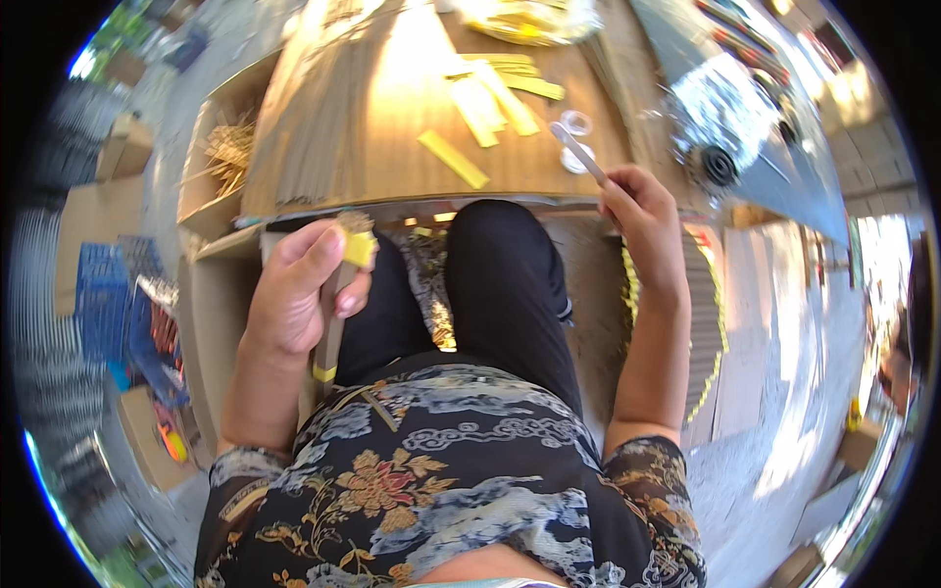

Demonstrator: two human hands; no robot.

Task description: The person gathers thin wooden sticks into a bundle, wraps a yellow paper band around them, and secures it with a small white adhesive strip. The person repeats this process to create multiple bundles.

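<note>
My left hand (306, 279) is closed around a narrow brown bundle (330, 328) that looks like thin sticks. A yellow paper band (359, 249) wraps its upper end under my thumb, and more yellow shows near its lower end. Between the fingers of my right hand (642, 211) is a flat, pale spatula-like stick (580, 154), pointing up and left. Its blade passes over a small white round dish (576, 161) on the cardboard-covered table (353, 147). Beyond my knees, several yellow paper strips (480, 108) lie there, with a single strip (453, 160) nearer me.
At the table's left stands a cardboard box (211, 211) with loose thin sticks. A clear-wrapped yellow package (534, 20) sits at the far edge. Right of my arm, many brown bundles with yellow ends (701, 333) lie in a row. Blue crates (106, 304) stand at far left.
</note>
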